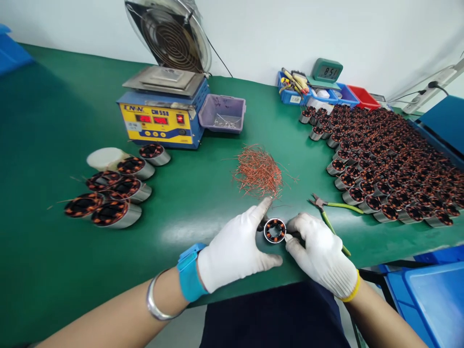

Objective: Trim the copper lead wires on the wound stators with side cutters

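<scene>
One motor stator (274, 231), a metal ring with copper windings and a black inner part, is at the table's front, between my gloved hands. My left hand (235, 246) lies on its left with thumb and forefinger spread apart; the other fingers are partly hidden. From the right, the curled fingers of my right hand (317, 244) grip the stator's edge. Just beyond is a loose heap of cut copper wires (258, 170). Side cutters (328, 205) with green handles lie open beyond my right hand.
Several stators (125, 186) stand at left beside a white round lid (106, 158). Many more stators (395, 159) crowd the right side. A blue-and-yellow solder pot (159, 125), purple tray (223, 113), fan (168, 38), tool bins (292, 96) and clock (327, 71) stand behind.
</scene>
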`<state>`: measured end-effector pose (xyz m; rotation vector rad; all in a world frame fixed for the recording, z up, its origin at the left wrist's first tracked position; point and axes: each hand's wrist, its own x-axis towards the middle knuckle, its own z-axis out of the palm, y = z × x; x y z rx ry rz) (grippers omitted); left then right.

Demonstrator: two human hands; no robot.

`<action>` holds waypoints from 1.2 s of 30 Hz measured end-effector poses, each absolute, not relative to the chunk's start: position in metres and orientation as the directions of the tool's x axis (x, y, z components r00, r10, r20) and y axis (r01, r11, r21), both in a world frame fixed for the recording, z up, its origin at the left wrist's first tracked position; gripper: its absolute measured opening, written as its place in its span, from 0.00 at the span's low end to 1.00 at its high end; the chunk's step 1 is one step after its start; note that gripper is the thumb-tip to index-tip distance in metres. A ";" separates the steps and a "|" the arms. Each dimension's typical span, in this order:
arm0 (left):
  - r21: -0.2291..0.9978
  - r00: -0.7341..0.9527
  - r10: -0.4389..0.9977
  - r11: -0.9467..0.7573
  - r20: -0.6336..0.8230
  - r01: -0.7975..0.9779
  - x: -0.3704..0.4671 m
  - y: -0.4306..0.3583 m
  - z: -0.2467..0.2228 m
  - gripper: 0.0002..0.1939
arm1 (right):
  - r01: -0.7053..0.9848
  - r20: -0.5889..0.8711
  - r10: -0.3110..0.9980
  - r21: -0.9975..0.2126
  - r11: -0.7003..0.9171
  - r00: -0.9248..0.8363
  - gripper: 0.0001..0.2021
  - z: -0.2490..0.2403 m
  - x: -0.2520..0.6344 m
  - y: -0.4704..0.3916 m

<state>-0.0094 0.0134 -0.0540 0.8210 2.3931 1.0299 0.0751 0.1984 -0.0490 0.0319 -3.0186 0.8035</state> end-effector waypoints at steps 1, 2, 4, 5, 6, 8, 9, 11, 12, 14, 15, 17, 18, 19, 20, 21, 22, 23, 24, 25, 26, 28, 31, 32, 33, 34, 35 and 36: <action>0.758 -0.759 0.637 0.561 -0.138 0.333 -0.009 0.014 -0.055 0.52 | -0.017 0.029 -0.003 -0.500 0.866 -1.000 0.06 -0.049 0.075 0.197; 0.767 -0.769 0.625 0.557 -0.134 0.319 -0.009 0.014 -0.057 0.49 | -0.013 0.036 0.006 -0.506 0.862 -0.999 0.07 -0.050 0.074 0.196; 0.788 -0.770 0.628 0.530 -0.116 0.313 -0.010 0.014 -0.059 0.46 | -0.016 0.053 0.014 -0.516 0.857 -0.998 0.09 -0.051 0.073 0.195; 0.794 -0.759 0.643 0.512 -0.101 0.328 -0.010 0.014 -0.060 0.46 | -0.023 0.065 0.013 -0.519 0.854 -0.998 0.09 -0.052 0.073 0.194; 0.793 -0.742 0.665 0.496 -0.085 0.353 -0.011 0.014 -0.060 0.46 | -0.040 0.080 0.002 -0.524 0.851 -0.997 0.09 -0.052 0.073 0.195; 0.780 -0.706 0.705 0.473 -0.058 0.408 -0.012 0.013 -0.061 0.45 | -0.095 0.110 -0.042 -0.534 0.840 -0.993 0.08 -0.052 0.073 0.196; 0.774 -0.694 0.719 0.465 -0.047 0.430 -0.013 0.012 -0.061 0.44 | -0.120 0.117 -0.067 -0.534 0.837 -0.991 0.08 -0.052 0.073 0.198; 0.771 -0.680 0.733 0.449 -0.027 0.453 -0.014 0.012 -0.062 0.41 | -0.158 0.114 -0.116 -0.513 0.843 -0.987 0.08 -0.053 0.075 0.201; 0.773 -0.677 0.736 0.440 -0.020 0.456 -0.014 0.012 -0.063 0.40 | -0.176 0.113 -0.138 -0.495 0.851 -0.984 0.08 -0.054 0.076 0.203; 0.780 -0.675 0.738 0.425 -0.005 0.459 -0.015 0.012 -0.064 0.40 | -0.225 0.136 -0.182 -0.473 0.852 -0.974 0.10 -0.056 0.079 0.205; 0.779 -0.679 0.734 0.426 -0.001 0.460 -0.015 0.012 -0.064 0.40 | -0.248 0.159 -0.194 -0.481 0.841 -0.968 0.09 -0.056 0.081 0.207; 0.766 -0.687 0.726 0.442 -0.001 0.466 -0.015 0.012 -0.063 0.40 | -0.294 0.227 -0.201 -0.527 0.797 -0.953 0.07 -0.058 0.084 0.207; 0.755 -0.687 0.726 0.452 -0.002 0.476 -0.015 0.012 -0.063 0.39 | -0.318 0.263 -0.201 -0.551 0.771 -0.943 0.06 -0.058 0.085 0.207; 0.740 -0.683 0.731 0.459 -0.001 0.491 -0.014 0.012 -0.062 0.38 | -0.342 0.300 -0.199 -0.568 0.748 -0.933 0.05 -0.058 0.085 0.206; 0.725 -0.676 0.737 0.463 0.004 0.509 -0.014 0.013 -0.062 0.38 | -0.366 0.333 -0.198 -0.578 0.729 -0.922 0.05 -0.058 0.084 0.204; 0.710 -0.669 0.743 0.465 0.011 0.529 -0.013 0.013 -0.061 0.37 | -0.386 0.360 -0.198 -0.586 0.712 -0.912 0.05 -0.058 0.083 0.203; 0.697 -0.663 0.748 0.467 0.017 0.545 -0.012 0.014 -0.061 0.36 | -0.396 0.378 -0.191 -0.599 0.696 -0.906 0.06 -0.057 0.081 0.201; 0.686 -0.659 0.752 0.470 0.019 0.556 -0.012 0.014 -0.060 0.35 | -0.395 0.390 -0.172 -0.615 0.682 -0.905 0.06 -0.057 0.079 0.199; 0.677 -0.657 0.754 0.475 0.018 0.562 -0.011 0.015 -0.060 0.34 | -0.388 0.401 -0.145 -0.632 0.671 -0.905 0.06 -0.056 0.077 0.198; 0.670 -0.656 0.754 0.481 0.013 0.565 -0.011 0.015 -0.059 0.34 | -0.381 0.407 -0.124 -0.645 0.662 -0.905 0.06 -0.055 0.076 0.197; 0.664 -0.656 0.755 0.488 0.006 0.567 -0.011 0.015 -0.059 0.33 | -0.384 0.416 -0.118 -0.645 0.661 -0.902 0.06 -0.054 0.075 0.197; 0.648 -0.660 0.751 0.507 -0.008 0.568 -0.012 0.015 -0.058 0.33 | -0.447 0.459 -0.183 -0.573 0.687 -0.869 0.07 -0.050 0.076 0.197; 0.626 -0.660 0.751 0.526 -0.024 0.575 -0.015 0.015 -0.056 0.29 | -0.577 0.475 -0.397 -0.327 0.748 -0.785 0.08 -0.047 0.081 0.197; 0.621 -0.653 0.757 0.526 -0.029 0.581 -0.015 0.016 -0.055 0.25 | -0.595 0.457 -0.450 -0.245 0.765 -0.767 0.09 -0.047 0.082 0.197; 0.616 -0.646 0.762 0.525 -0.035 0.587 -0.015 0.017 -0.054 0.22 | -0.600 0.431 -0.486 -0.179 0.780 -0.760 0.09 -0.048 0.084 0.197; 0.610 -0.643 0.765 0.530 -0.044 0.589 -0.015 0.018 -0.053 0.18 | -0.597 0.400 -0.509 -0.131 0.791 -0.762 0.10 -0.049 0.085 0.197; 0.602 -0.648 0.759 0.545 -0.058 0.584 -0.014 0.019 -0.052 0.15 | -0.596 0.374 -0.525 -0.099 0.797 -0.764 0.10 -0.051 0.086 0.197; 0.592 -0.663 0.744 0.569 -0.075 0.571 -0.013 0.021 -0.050 0.13 | -0.597 0.350 -0.537 -0.086 0.797 -0.767 0.11 -0.052 0.086 0.198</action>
